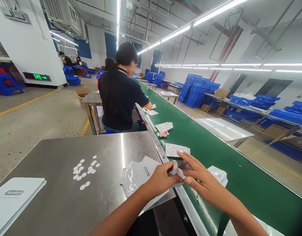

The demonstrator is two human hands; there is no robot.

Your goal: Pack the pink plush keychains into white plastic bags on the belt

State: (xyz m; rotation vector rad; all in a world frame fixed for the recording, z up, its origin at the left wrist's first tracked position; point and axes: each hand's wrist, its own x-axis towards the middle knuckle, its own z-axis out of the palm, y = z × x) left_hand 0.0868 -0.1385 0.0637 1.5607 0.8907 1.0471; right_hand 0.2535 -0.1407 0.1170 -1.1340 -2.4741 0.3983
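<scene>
My left hand (160,178) pinches a crumpled clear plastic bag (177,171) above the metal edge between table and belt. My right hand (202,180) is at the bag's right side, its fingers stretched out and apart, the thumb close to or touching the plastic. What the bag contains cannot be made out. Under my left forearm lie grey-white printed cards and clear packaging (138,175) in a loose pile. Just beyond my fingers, a flat white packet (176,149) rests on the green conveyor belt (229,154).
White round stickers or discs (79,170) are scattered on the metal table (54,209), left of which sits a card stack (15,200). Farther packets (164,127) and a small pink item (163,134) lie on the belt. A co-worker (120,95) sits ahead, beside the belt.
</scene>
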